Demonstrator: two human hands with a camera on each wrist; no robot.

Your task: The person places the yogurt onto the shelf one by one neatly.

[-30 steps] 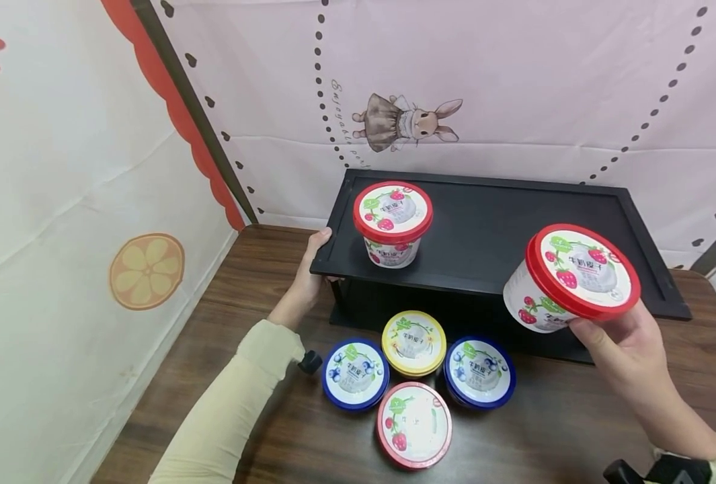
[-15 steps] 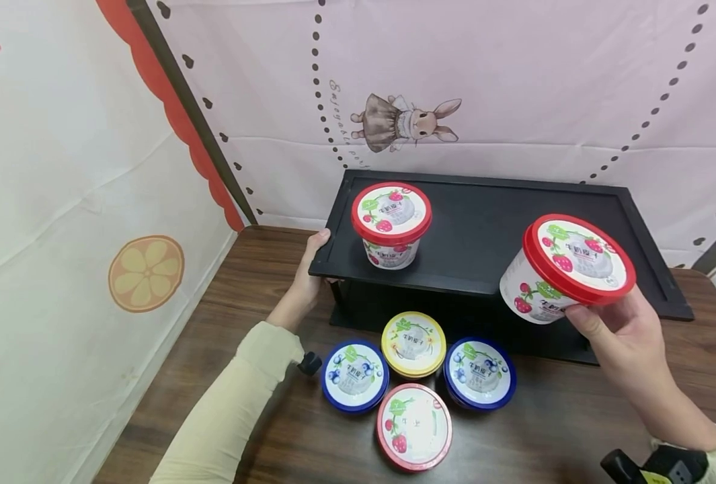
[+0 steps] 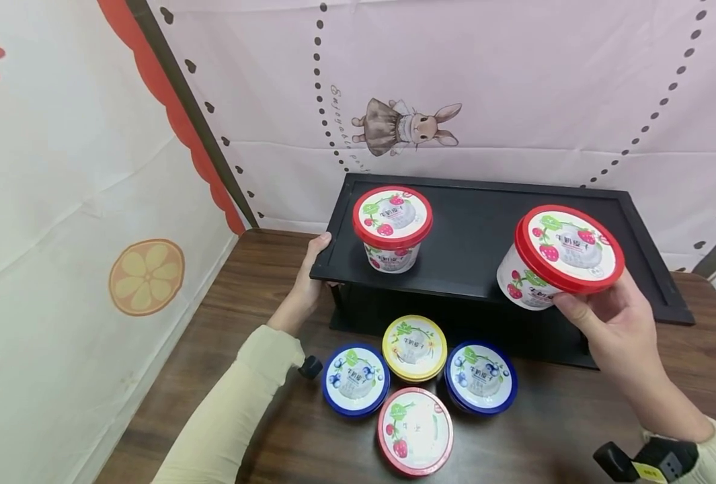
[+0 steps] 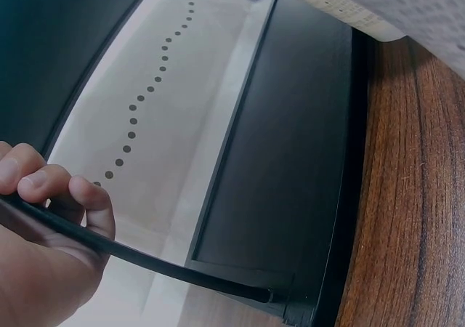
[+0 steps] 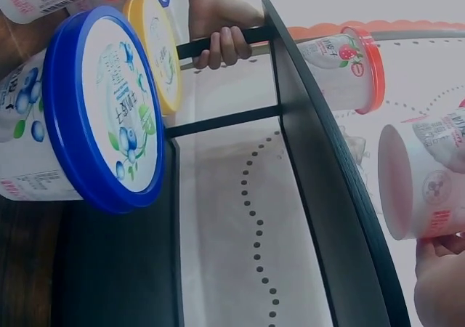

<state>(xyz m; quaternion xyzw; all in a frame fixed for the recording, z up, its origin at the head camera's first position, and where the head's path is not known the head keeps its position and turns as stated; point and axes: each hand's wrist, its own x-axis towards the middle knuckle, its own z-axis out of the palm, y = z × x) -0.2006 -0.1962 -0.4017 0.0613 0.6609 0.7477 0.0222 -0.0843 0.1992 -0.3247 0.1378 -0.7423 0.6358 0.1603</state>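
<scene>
Over the last second your right hand (image 3: 620,334) has brought the held tub (image 3: 560,259) leftward and further in from the front edge of the black shelf (image 3: 466,235), away from its right front corner. Your thumb and fingers pinch it near the lid rim, and the right wrist view shows a gap between its base and the shelf, so it is held above and not touching. You may have it tipped slightly; the angle makes that hard to judge.

Your left hand (image 3: 311,277) has stayed where it was, gripping the shelf at its left front corner, fingers curled round the frame there. That looks like steadying.

The standing tub (image 3: 392,227), red-lidded like the one you carry, has not moved and sits upright near the shelf's left edge. On the counter (image 3: 215,312), in front of the shelf's front edge, the yellow-lidded tub (image 3: 415,347), the left blue-lidded tub (image 3: 355,380), the right blue-lidded tub (image 3: 481,376) and the nearest tub (image 3: 415,431) lie undisturbed in a cluster.

For the work in hand, I'd judge this change as a carry over the shelf's right part, with release not yet made.
</scene>
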